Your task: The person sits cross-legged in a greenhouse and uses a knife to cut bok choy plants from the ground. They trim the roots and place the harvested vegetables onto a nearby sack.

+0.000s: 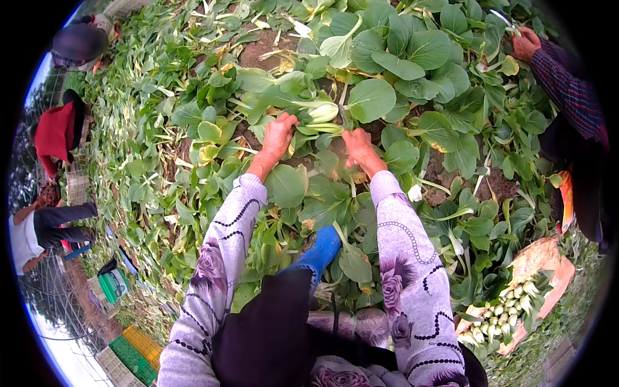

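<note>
A head of bok choy (323, 112) lies on its side among the leaves, its pale base towards the right. My left hand (279, 137) grips its leafy end, the fingers partly hidden by leaves. Just right of the base, my right hand (360, 149) is curled, low over the plants. A narrow grey knife blade (344, 114) juts up from it beside the base; the handle is hidden in the fist. Pale stalks (321, 128) run between my two hands.
Bok choy plants (411, 53) surround me, with cut leaves over the soil. My blue boot (316, 254) stands below my hands. A co-worker's hand (526, 44) holds a knife at upper right. Trimmed bok choy (505, 312) lies at lower right. Crates (133, 358) and several people are leftward.
</note>
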Demonstrator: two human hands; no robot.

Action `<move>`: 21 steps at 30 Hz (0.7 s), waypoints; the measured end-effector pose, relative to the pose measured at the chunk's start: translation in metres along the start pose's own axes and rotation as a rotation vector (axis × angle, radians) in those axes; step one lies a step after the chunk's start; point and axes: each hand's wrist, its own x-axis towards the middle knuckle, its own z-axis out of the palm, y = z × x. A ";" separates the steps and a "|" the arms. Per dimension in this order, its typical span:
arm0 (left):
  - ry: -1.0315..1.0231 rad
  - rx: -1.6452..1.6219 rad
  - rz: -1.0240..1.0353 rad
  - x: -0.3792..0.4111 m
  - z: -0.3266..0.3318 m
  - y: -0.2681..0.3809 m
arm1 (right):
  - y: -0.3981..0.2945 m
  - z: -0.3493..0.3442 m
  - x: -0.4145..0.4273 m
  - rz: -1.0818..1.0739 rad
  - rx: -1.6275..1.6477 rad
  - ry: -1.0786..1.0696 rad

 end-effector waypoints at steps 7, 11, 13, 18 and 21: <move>-0.021 0.041 -0.040 -0.019 0.004 -0.013 | 0.020 -0.006 -0.040 -0.153 0.040 0.073; 0.025 -0.040 -0.003 -0.003 -0.018 0.017 | 0.062 -0.016 -0.058 -0.331 -0.151 0.275; 0.007 -0.031 -0.013 0.004 -0.055 0.038 | 0.038 -0.022 -0.094 -0.226 0.063 0.251; -0.067 -0.195 0.034 0.016 -0.116 0.084 | 0.032 -0.026 -0.118 -0.292 0.246 0.425; -0.119 -0.191 -0.039 0.009 -0.134 0.102 | -0.007 -0.018 -0.138 -0.470 0.302 0.478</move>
